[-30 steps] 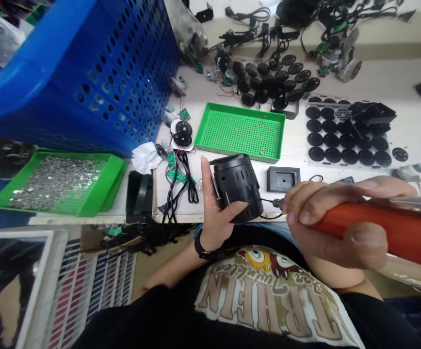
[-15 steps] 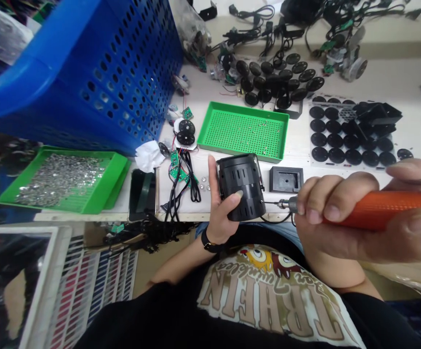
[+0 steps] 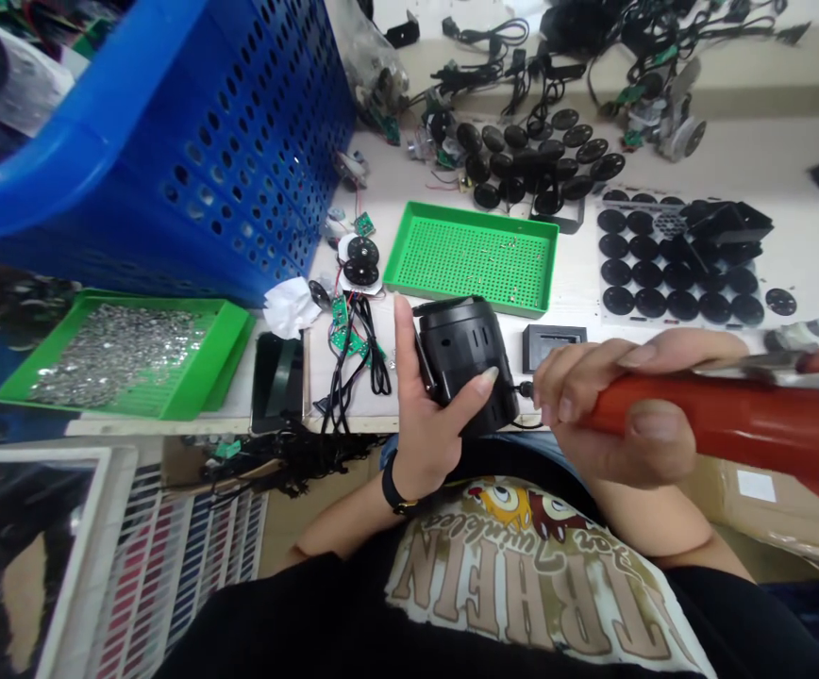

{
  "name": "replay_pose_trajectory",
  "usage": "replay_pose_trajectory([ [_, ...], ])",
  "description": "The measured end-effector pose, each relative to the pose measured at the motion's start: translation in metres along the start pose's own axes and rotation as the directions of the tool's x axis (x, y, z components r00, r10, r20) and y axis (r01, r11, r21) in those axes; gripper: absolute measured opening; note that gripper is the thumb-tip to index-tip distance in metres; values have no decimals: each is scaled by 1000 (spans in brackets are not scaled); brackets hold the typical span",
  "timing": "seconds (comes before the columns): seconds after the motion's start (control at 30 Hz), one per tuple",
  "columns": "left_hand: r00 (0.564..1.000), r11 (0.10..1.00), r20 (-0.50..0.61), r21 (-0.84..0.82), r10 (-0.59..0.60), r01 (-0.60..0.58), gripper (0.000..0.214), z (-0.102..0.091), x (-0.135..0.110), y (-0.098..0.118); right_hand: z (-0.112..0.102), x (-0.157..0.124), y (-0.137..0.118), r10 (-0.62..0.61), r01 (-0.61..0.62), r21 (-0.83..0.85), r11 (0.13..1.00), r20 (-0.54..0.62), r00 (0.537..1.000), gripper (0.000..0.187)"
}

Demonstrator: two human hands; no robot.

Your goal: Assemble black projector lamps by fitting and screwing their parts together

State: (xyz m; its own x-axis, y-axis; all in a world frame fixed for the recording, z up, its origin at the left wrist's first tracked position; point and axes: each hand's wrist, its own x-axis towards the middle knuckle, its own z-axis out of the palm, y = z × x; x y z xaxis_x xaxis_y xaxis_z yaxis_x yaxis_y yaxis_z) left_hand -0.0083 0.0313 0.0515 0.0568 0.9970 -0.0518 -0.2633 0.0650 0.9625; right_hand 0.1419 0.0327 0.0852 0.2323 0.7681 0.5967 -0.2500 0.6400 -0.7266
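Note:
My left hand [image 3: 432, 429] is wrapped around a black slotted cylindrical housing [image 3: 462, 354] just above the table's front edge, thumb across its side and index finger stretched along its left end. In my right hand [image 3: 586, 405] is an orange power screwdriver [image 3: 727, 424], lying almost level with its front end toward the housing's right side. My fingers hide the bit, so whether it touches the housing cannot be seen. Behind my right fingers sits a black square block with a recess [image 3: 549, 343].
A green perforated tray [image 3: 409, 283] holds a few small screws. Another green tray [image 3: 229, 382], full of shiny metal parts, lies left beside a phone [image 3: 277, 372]. A large blue basket [image 3: 133, 203] stands behind it. Black discs [image 3: 682, 304] and wired circuit boards [image 3: 342, 330] cover other spots.
My right hand and the screwdriver have moved left, closer to the housing, and the bit is now hidden. The housing has tilted slightly in my left hand.

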Motion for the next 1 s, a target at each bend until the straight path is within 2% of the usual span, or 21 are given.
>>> replay_pose_trajectory([
  [0.17, 992, 981, 18, -146, -124, 126, 116, 5, -1, 3, 7, 4, 11, -38, 40, 51, 998, -33, 999, 13],
  [0.23, 989, 972, 32, -185, -143, 147, 120, 4, 0, -3, 9, 4, 10, -82, 84, 54, 995, -46, 996, 18],
  [0.33, 988, 967, -22, -210, -152, 144, 123, -6, 5, -17, 10, 5, 3, -108, 111, 21, 994, -98, 989, 21],
  [0.4, 983, 958, -45, -238, -177, 162, 115, -14, 8, -27, 9, 9, -5, -77, 78, 3, 997, -137, 988, 16],
  [0.53, 975, 931, 28, -290, -222, 220, 94, -25, 5, -38, 6, 22, -16, -46, 39, -37, 999, -228, 972, 15],
  [0.8, 973, 934, 106, -275, -207, 228, 68, -22, 1, -38, 14, 32, -3, -119, 63, -192, 979, -294, 948, 18],
  [0.9, 974, 946, 110, -241, -198, 219, 73, -18, -1, -32, 14, 28, 9, -146, 66, -280, 958, -275, 950, 24],
  [1.0, 975, 957, 63, -188, -214, 222, 78, -10, -3, -22, 12, 22, 24, -96, 26, -296, 955, -224, 970, 27],
])
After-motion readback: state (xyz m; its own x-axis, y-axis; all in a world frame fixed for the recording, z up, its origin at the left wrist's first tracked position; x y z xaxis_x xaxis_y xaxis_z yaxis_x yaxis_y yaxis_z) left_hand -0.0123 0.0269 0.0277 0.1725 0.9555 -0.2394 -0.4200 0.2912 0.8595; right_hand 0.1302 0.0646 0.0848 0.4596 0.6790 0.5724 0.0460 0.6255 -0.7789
